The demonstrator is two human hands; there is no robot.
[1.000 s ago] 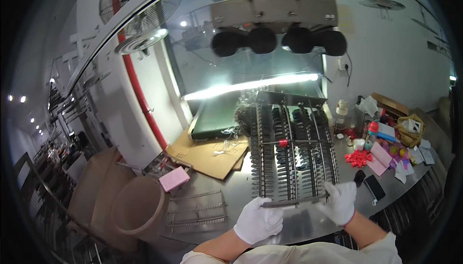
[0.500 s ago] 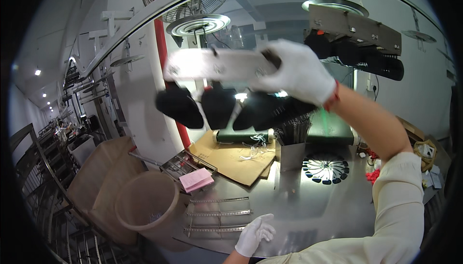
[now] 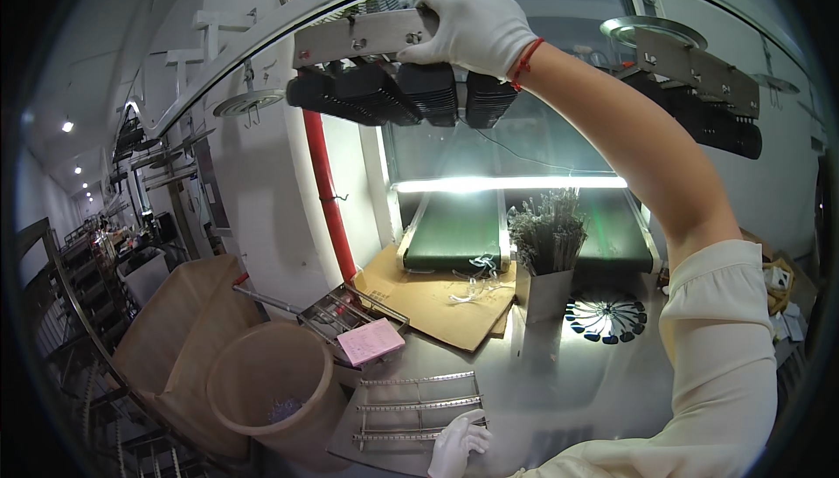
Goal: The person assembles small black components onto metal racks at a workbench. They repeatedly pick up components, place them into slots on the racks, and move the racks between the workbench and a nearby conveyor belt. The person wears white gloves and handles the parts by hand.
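Note:
My right hand (image 3: pixel 476 32), in a white glove, is raised high and closed round the right end of a grey metal rack (image 3: pixel 358 38). Rows of black flat pieces (image 3: pixel 371 93) hang below that rack, just under the overhead rail. Whether the rack sits on a hook there is hidden. My gloved left hand (image 3: pixel 457 446) is low over the steel table, fingers loosely extended and holding nothing. It is at the right corner of a metal frame with notched bars (image 3: pixel 418 405); whether it touches the frame I cannot tell.
A similar loaded rack (image 3: pixel 699 76) hangs at the right under a metal disc (image 3: pixel 654 31). On the table (image 3: pixel 603 391) are a metal holder (image 3: pixel 544 297) of thin rods, a ring of dark pieces (image 3: pixel 606 316), cardboard (image 3: pixel 454 308) and pink paper (image 3: pixel 371 341). A brown bin (image 3: pixel 271 373) stands left.
My right hand has lifted the rack up and away toward the rail, and its black pieces have swung into a tilt. My left hand has come closer to the notched frame.

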